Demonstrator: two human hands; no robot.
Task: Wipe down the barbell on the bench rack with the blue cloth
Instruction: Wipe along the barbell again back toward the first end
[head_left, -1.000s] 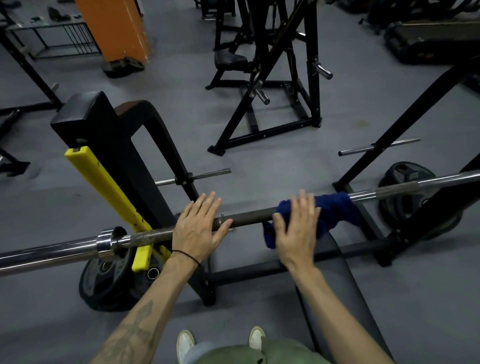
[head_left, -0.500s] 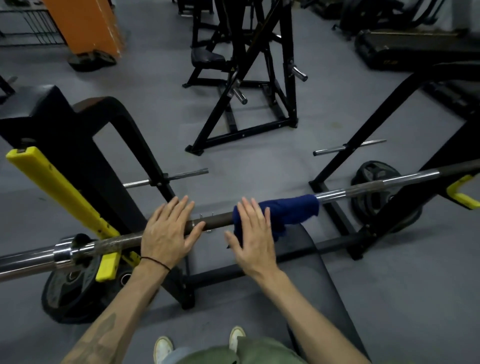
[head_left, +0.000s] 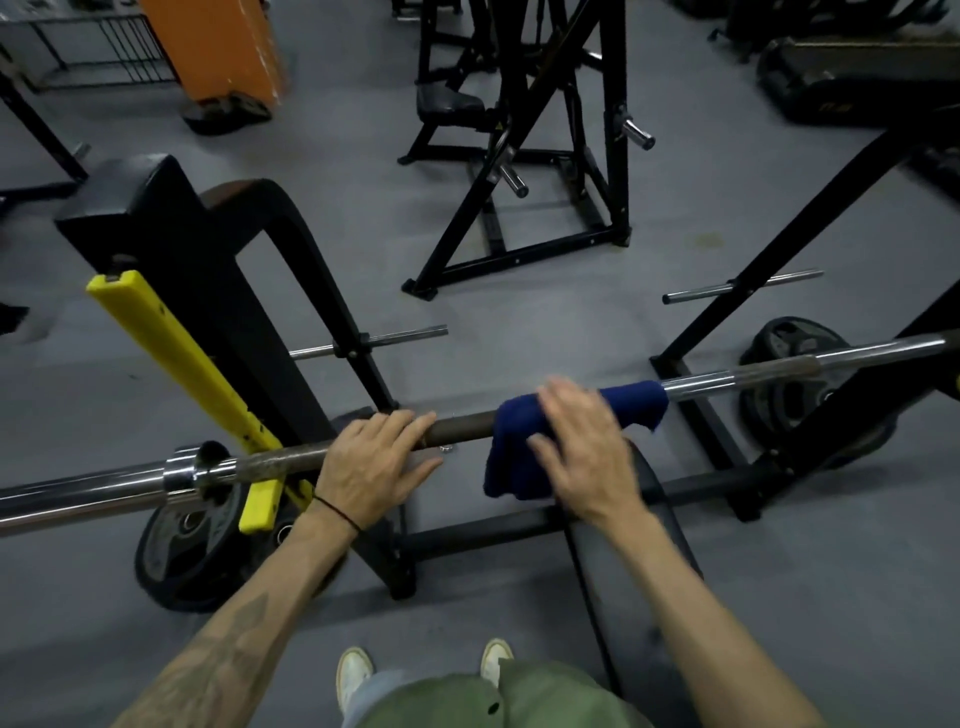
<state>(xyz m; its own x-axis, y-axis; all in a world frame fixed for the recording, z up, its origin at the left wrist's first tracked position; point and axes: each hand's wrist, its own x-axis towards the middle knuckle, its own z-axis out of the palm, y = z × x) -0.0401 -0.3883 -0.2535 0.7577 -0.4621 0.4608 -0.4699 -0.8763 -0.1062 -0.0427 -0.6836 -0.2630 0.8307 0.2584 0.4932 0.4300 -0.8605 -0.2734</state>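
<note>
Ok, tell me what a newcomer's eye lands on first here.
First the blue cloth, draped over the barbell at the centre, with the right hand pressing flat on it. Next the left hand resting on the bar just beside it. Then the yellow guard slanting down the black rack upright at the left.

One camera on my head, looking forward and down, close over my hands at the barbell (head_left: 467, 428), gym floor (head_left: 519, 332) beyond.
</note>
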